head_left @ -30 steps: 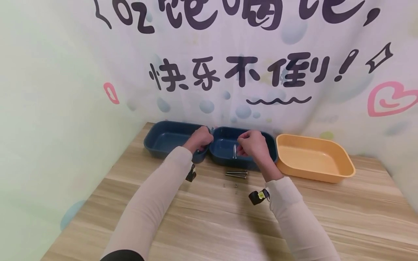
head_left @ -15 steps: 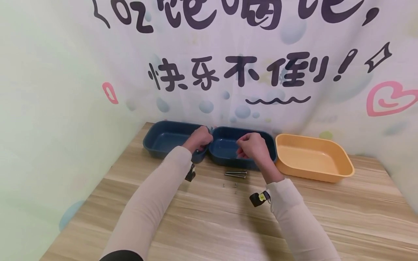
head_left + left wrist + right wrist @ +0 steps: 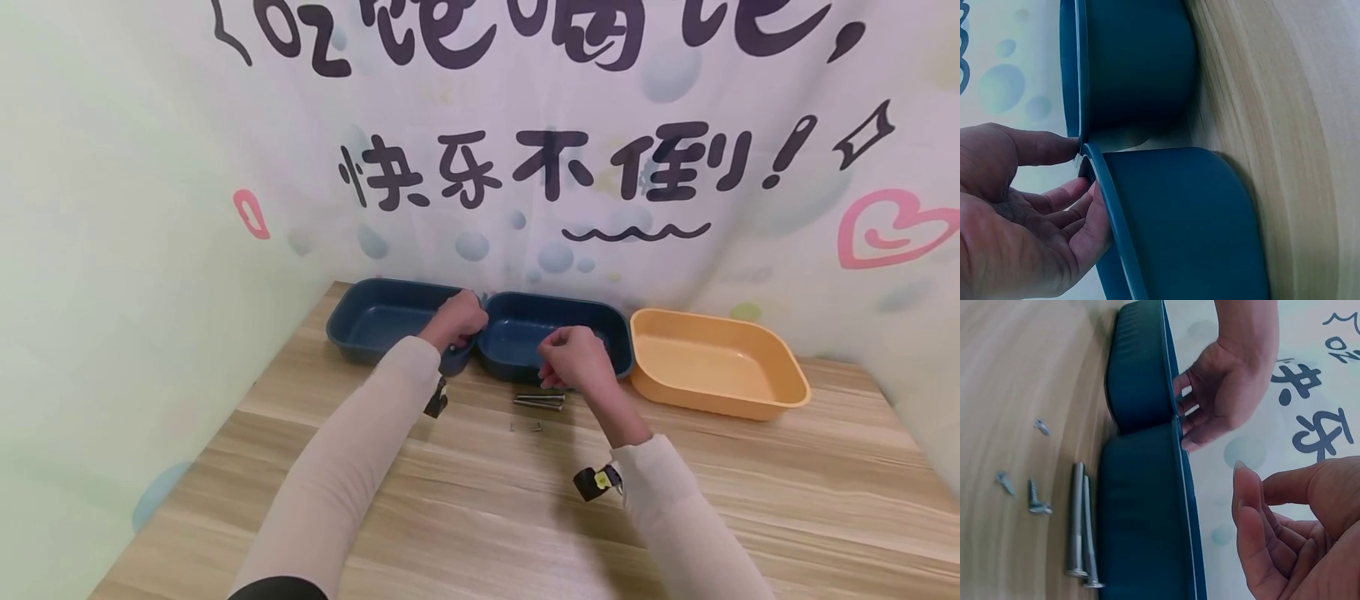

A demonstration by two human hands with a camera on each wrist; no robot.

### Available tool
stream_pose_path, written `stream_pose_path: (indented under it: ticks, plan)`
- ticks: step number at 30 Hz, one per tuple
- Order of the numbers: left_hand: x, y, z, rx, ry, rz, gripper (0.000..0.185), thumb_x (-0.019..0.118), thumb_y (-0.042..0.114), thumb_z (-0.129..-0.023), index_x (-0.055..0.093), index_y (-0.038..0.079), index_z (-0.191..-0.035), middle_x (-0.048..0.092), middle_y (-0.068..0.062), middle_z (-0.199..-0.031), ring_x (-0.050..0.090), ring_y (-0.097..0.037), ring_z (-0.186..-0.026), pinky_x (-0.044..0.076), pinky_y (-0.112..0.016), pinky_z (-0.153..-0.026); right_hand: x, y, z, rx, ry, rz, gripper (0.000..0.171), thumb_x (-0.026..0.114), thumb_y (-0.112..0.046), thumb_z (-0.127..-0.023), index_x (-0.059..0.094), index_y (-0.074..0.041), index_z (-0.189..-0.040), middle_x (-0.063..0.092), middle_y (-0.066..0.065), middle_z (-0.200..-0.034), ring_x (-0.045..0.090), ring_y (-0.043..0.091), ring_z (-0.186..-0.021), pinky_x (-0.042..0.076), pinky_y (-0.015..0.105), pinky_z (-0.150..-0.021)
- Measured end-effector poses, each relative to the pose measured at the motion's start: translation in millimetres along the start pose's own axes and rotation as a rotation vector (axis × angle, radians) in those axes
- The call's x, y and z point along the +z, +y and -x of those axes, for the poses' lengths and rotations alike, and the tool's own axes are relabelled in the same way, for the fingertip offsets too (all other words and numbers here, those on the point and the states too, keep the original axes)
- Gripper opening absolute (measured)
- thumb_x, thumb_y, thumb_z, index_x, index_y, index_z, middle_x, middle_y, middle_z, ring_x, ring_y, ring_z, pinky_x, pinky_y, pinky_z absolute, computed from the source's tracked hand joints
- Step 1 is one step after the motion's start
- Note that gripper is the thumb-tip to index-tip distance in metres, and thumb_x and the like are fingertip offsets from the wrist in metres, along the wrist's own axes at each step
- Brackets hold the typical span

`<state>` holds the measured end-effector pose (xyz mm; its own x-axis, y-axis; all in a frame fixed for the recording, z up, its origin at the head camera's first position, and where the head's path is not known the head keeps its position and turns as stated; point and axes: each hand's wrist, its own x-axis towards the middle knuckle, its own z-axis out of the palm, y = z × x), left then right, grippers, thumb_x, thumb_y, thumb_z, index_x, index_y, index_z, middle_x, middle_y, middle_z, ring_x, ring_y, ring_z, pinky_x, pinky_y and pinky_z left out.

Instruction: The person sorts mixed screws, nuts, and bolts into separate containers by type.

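Long bolts point(image 3: 539, 402), a pair, lie on the table point(image 3: 480, 517) just in front of the middle blue tray point(image 3: 553, 333); a second ago the right hand point(image 3: 576, 360) held one over that tray, and now its grip is loosely curled and empty, drawn back above the pair. So that bolt seems dropped inside. The left hand point(image 3: 459, 320) still holds the rim of the left blue tray point(image 3: 375, 321). Small screws point(image 3: 525, 427) lie nearer the person.

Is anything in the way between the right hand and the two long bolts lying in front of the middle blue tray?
Nothing visible. The right hand hovers empty just above the long bolts, which lie bare on the table against the blue tray.
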<state>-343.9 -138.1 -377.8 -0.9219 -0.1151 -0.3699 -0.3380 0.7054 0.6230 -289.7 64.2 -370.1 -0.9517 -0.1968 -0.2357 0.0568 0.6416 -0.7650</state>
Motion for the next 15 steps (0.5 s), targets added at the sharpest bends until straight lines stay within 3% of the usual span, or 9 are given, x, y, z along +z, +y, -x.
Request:
stream_pose_path:
  ticks: [5,8,15]
  plan:
    - [1.9,-0.3,0.2,0.001,0.006,-0.033,0.017,0.046,0.008,-0.095,0.055,0.001,-0.107,0.053,-0.011,-0.088,0.060,-0.027,-0.081,0.058,-0.040,-0.079,9,4,6,0.022,-0.024,-0.024,0.021,0.058,-0.023,-0.098,0.064,-0.005,-0.107,0.069,0.011,-0.074,0.071,0.032,-0.074,0.059,0.036,-0.070]
    - [2.4,0.3,1.3,0.004,0.007,-0.040,0.016,0.046,0.008,-0.095,0.055,0.002,-0.106,0.052,-0.010,-0.086,0.060,-0.026,-0.081,0.058,-0.040,-0.079,15,8,9,0.016,-0.031,-0.025,0.021,0.060,-0.022,-0.097,0.065,-0.004,-0.107,0.069,0.011,-0.073,0.070,0.030,-0.070,0.059,0.035,-0.068]
    - [0.4,2.3,2.6,0.022,0.002,-0.054,0.019,0.046,0.009,-0.094,0.053,0.002,-0.111,0.056,-0.013,-0.098,0.061,-0.029,-0.086,0.057,-0.042,-0.079,27,18,14,-0.003,-0.043,-0.035,0.017,0.062,-0.019,-0.095,0.069,-0.005,-0.100,0.067,0.009,-0.068,0.065,0.021,-0.059,0.057,0.034,-0.062]
